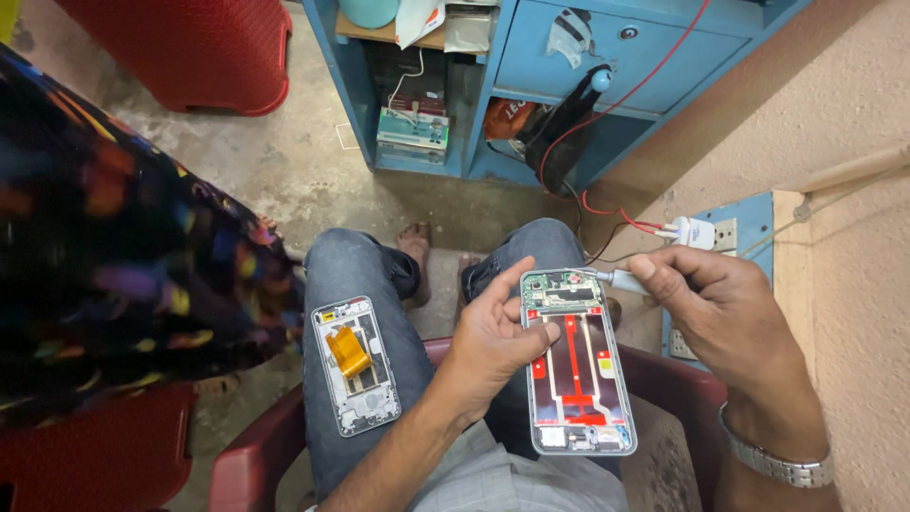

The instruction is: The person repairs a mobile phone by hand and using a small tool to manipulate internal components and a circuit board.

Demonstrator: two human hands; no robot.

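Note:
My left hand (493, 337) holds an opened phone body (573, 365) by its left edge, thumb on its red inner plate. The phone rests over my right thigh. My right hand (725, 308) grips a small screwdriver (616, 279) whose tip touches the circuit board at the phone's top right. A second phone part, a frame with an orange flex cable (353, 363), lies on my left thigh, away from both hands.
I sit on a dark red plastic chair (248, 455). A blue cabinet (569, 66) with a red wire stands ahead. A white plug (697, 231) sits in a wall socket at right. A person in dark patterned cloth (104, 246) is at left. A red stool (190, 47) stands beyond.

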